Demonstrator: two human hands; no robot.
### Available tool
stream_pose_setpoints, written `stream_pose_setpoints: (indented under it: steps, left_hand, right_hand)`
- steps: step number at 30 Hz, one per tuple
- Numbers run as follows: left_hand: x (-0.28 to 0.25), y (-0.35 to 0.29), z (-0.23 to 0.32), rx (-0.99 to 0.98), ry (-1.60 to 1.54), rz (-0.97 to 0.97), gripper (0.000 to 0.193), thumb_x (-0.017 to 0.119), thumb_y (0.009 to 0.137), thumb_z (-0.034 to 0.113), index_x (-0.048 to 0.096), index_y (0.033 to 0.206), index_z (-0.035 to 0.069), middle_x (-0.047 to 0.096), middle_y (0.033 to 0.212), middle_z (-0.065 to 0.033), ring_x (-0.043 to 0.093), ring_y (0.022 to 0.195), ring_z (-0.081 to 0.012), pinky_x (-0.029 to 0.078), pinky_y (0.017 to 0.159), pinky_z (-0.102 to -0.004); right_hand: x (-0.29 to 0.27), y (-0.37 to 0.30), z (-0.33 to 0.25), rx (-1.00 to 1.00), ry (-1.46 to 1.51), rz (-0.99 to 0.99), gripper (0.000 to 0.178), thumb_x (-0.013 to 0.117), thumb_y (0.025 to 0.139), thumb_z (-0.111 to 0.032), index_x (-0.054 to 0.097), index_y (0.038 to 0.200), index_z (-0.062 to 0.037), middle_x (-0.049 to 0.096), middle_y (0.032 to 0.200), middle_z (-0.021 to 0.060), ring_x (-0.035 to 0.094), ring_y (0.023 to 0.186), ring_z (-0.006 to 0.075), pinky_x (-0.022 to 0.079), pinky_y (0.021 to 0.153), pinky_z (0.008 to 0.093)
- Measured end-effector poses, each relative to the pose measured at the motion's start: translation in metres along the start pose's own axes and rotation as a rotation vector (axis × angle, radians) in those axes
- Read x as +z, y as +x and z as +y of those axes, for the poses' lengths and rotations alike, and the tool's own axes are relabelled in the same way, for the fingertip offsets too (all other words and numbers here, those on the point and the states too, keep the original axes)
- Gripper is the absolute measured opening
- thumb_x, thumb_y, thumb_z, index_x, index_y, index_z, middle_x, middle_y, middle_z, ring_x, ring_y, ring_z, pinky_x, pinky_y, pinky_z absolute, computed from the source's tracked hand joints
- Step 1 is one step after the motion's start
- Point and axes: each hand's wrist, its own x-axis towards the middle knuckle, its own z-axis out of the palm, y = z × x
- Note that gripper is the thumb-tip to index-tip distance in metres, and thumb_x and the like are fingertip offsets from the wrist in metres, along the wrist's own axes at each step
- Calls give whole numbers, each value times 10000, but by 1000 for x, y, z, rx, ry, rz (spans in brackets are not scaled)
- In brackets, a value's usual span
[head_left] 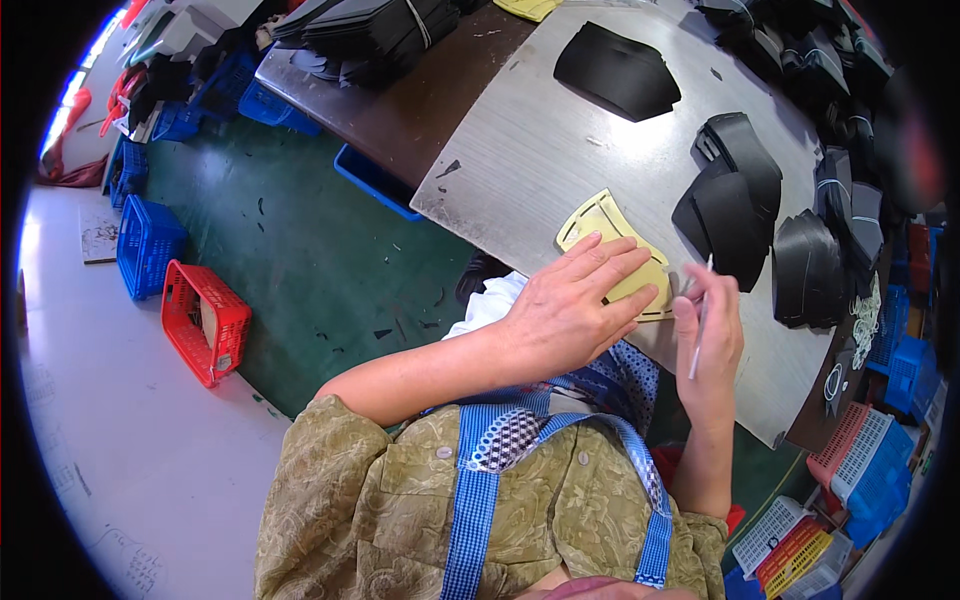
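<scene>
Head view: left hand [570,310] spread flat, pinning the thin, probably stiff yellow template [604,228] to the counter [520,150]; right hand [708,335], beside the template, pinches a pen [700,320].

green floor [300,250] | grey worktable [520,150] | blue crates [148,245] | red crate [205,320]

table top [560,140]: brushed grey metal, scuffed | template [600,225]: matt yellow card or plastic | cut pieces [735,190]: black, smooth, faintly glossy | crate [205,320]: red plastic

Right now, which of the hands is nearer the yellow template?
Left. The left hand lies flat on the yellow template, pressing it to the table. The right hand holds a thin pen beside its right edge.
</scene>
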Motion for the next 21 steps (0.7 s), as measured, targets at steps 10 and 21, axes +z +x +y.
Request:
stream_pose_setpoints:
  steps: [10,21]
  left_hand:
    - [10,-8,-3,30,44,-13,424,804,830,225,754,1245,157,612,1420,-166,592,1360,-359,435,1186,-548]
    - [9,1,-6,61,56,5,345,750,832,192,757,1170,122,598,1297,-149,587,1260,-330,481,1095,-509]
  right_hand:
    - [39,71,-26,-104,360,-223,163,647,1062,-140,722,1047,4,714,931,125,724,867,248,560,752,369]
    - [26,67,-4,-15,221,-249,237,601,1064,-176,732,976,1,663,762,136,692,726,289,532,698,385]
